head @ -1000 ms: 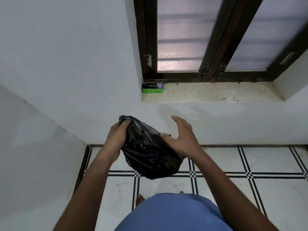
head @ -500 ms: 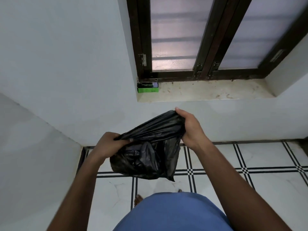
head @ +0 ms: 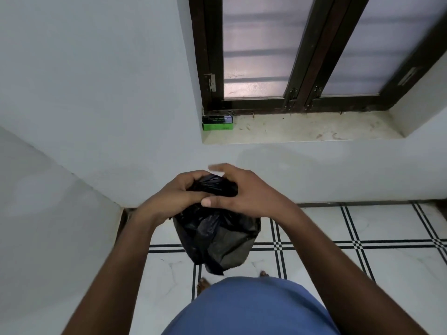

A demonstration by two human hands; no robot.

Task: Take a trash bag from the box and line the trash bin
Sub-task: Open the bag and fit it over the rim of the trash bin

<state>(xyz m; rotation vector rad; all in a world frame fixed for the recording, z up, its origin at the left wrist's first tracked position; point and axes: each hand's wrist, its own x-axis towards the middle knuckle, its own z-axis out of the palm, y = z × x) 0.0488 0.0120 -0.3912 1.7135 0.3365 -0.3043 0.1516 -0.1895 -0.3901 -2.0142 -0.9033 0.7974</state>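
Note:
A black plastic trash bag (head: 217, 238) hangs bunched in front of me, above the floor. My left hand (head: 174, 197) grips its gathered top from the left. My right hand (head: 244, 192) lies over the top from the right, thumb pressed on the plastic, fingers partly spread and blurred. The two hands touch over the bag. A small green and black box (head: 217, 123) sits on the left end of the window sill (head: 302, 129), apart from my hands. No trash bin is in view.
White walls meet in a corner at the left. A dark-framed window (head: 297, 56) stands above the sill. The floor (head: 362, 238) has white tiles with black line patterns. My blue clothing (head: 251, 308) and bare toes show at the bottom.
My hands, which held the bag stretched apart, have come together over its top. The bag now hangs bunched below them instead of spread sideways.

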